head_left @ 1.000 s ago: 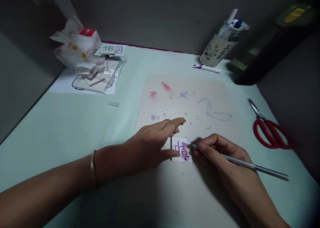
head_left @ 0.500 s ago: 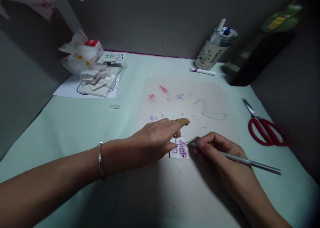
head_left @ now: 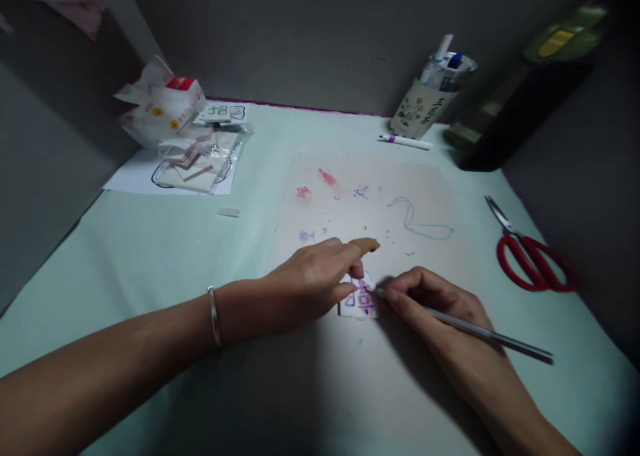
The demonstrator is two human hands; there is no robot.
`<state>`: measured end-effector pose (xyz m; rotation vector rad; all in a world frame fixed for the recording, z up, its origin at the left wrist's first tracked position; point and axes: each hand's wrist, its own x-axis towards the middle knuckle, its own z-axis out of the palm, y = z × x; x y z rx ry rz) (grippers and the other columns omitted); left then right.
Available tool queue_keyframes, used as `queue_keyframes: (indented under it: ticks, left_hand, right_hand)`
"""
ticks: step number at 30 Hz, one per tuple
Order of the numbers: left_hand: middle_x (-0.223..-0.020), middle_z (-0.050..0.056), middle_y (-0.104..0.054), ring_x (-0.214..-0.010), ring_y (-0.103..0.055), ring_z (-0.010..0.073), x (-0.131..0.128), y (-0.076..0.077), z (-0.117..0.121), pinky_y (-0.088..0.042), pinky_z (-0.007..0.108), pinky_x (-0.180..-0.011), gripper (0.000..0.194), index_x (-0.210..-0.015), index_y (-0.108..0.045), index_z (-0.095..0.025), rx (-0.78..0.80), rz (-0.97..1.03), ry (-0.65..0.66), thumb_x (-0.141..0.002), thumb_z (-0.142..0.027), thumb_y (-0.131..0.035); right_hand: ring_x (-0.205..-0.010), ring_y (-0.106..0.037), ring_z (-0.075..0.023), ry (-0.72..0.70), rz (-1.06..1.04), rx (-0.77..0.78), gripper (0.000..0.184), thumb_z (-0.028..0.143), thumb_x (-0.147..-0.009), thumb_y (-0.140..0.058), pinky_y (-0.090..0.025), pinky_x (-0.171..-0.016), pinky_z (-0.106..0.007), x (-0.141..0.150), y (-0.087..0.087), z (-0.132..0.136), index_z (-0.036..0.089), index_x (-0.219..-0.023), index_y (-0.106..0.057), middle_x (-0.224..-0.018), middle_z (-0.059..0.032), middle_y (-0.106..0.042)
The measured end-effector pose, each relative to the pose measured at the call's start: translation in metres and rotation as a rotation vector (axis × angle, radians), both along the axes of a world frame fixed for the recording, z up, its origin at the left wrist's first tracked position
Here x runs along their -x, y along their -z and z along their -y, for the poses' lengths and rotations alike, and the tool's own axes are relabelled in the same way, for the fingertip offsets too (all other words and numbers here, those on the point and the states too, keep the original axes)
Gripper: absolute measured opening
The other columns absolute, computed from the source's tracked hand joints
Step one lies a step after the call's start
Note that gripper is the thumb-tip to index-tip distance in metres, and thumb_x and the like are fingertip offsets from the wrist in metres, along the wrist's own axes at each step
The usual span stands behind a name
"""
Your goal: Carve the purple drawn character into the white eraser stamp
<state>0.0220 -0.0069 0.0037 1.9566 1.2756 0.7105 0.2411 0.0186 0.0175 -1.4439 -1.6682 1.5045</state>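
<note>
Near the middle, a small white block (head_left: 370, 307) lies flat, its top marked with purple characters. My left hand (head_left: 313, 279) reaches over from the left, thumb and curled fingers holding the block's upper left part. A tan covering (head_left: 367, 245) wraps its stretched index finger, and a silver bangle (head_left: 215, 316) circles the wrist. On the block's right side, my right hand (head_left: 435, 303) is closed in a pen grip around a slim silver pen-style craft knife (head_left: 495, 337). The tool's tip is at the block's right edge, too small to make out clearly.
A pale board (head_left: 340, 383) with coloured marks lies under the work. Red-handled scissors (head_left: 523, 263) lie right; an uncapped purple marker (head_left: 407, 143) lies before a pen cup (head_left: 420, 106). A dark-sleeved bottle (head_left: 525, 119) stands back right. Plastic-wrapped blocks (head_left: 195, 169) sit back left.
The craft knife's rear end has swung slightly down and left, with the right hand shifting a little. My left fingers stay on the block while its wrist moves slightly right.
</note>
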Motion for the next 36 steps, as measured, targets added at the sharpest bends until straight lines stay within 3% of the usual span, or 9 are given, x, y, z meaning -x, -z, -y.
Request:
queue_keyframes:
  ticks: [7, 14, 19, 26, 31, 36]
  left_hand:
    - [-0.112, -0.003, -0.070, -0.107, -0.059, 0.0164, 0.001, 0.007, 0.000, -0.044, 0.027, -0.092, 0.057, -0.145, -0.040, -0.027, -0.099, -0.044, 0.024, -0.094, -0.013, -0.062]
    - [-0.098, -0.001, -0.069, -0.092, -0.062, 0.0158, -0.003, 0.004, -0.005, -0.045, 0.026, -0.073, 0.050, -0.143, -0.041, -0.023, -0.292, -0.249, 0.038, -0.097, -0.014, -0.058]
    - [-0.102, 0.004, -0.071, -0.088, -0.063, 0.0180, -0.004, -0.004, -0.005, -0.048, 0.029, -0.070, 0.049, -0.148, -0.032, -0.016, -0.462, -0.396, 0.131, -0.101, -0.012, -0.048]
    - [-0.095, 0.006, -0.067, -0.087, -0.061, 0.0202, -0.007, -0.013, -0.005, -0.049, 0.031, -0.068, 0.044, -0.143, -0.034, -0.009, -0.438, -0.433, 0.174, -0.101, -0.010, -0.044]
    - [-0.097, 0.008, -0.066, -0.090, -0.061, 0.0212, -0.007, -0.003, -0.005, -0.048, 0.031, -0.072, 0.047, -0.142, -0.033, -0.007, -0.431, -0.414, 0.156, -0.097, -0.006, -0.045]
    - [-0.094, 0.005, -0.065, -0.089, -0.063, 0.0196, -0.005, 0.009, -0.008, -0.048, 0.028, -0.075, 0.063, -0.151, -0.023, -0.015, -0.304, -0.334, 0.126, -0.093, -0.007, -0.047]
  right_hand:
    - [-0.065, -0.058, -0.0129, -0.026, -0.019, 0.024, 0.024, 0.044, -0.083, -0.074, -0.042, -0.055, -0.023, -0.001, 0.002, 0.001, 0.021, -0.080, -0.067, -0.087, -0.0042, -0.072]
    - [-0.062, -0.055, -0.0130, -0.030, -0.007, 0.010, 0.025, 0.043, -0.082, -0.073, -0.041, -0.053, -0.023, 0.001, -0.001, 0.001, 0.020, -0.077, -0.067, -0.075, -0.0033, -0.068]
    - [-0.060, -0.051, -0.0129, -0.022, 0.006, 0.007, 0.024, 0.044, -0.083, -0.072, -0.040, -0.052, -0.023, 0.001, 0.000, 0.002, 0.021, -0.076, -0.066, -0.070, -0.0014, -0.063]
    - [-0.059, -0.054, -0.0138, -0.039, 0.021, -0.021, 0.024, 0.044, -0.082, -0.071, -0.041, -0.052, -0.024, 0.002, -0.002, 0.000, 0.021, -0.074, -0.066, -0.068, -0.0017, -0.064]
    - [-0.057, -0.054, -0.0138, -0.005, 0.023, -0.006, 0.022, 0.042, -0.077, -0.075, -0.041, -0.051, -0.025, 0.001, -0.004, -0.001, 0.022, -0.071, -0.066, -0.064, 0.0004, -0.063]
    - [-0.060, -0.054, -0.0134, 0.155, -0.076, 0.061, 0.026, 0.041, -0.073, -0.081, -0.039, -0.053, -0.025, -0.004, -0.002, -0.008, 0.020, -0.072, -0.065, -0.069, -0.0011, -0.065]
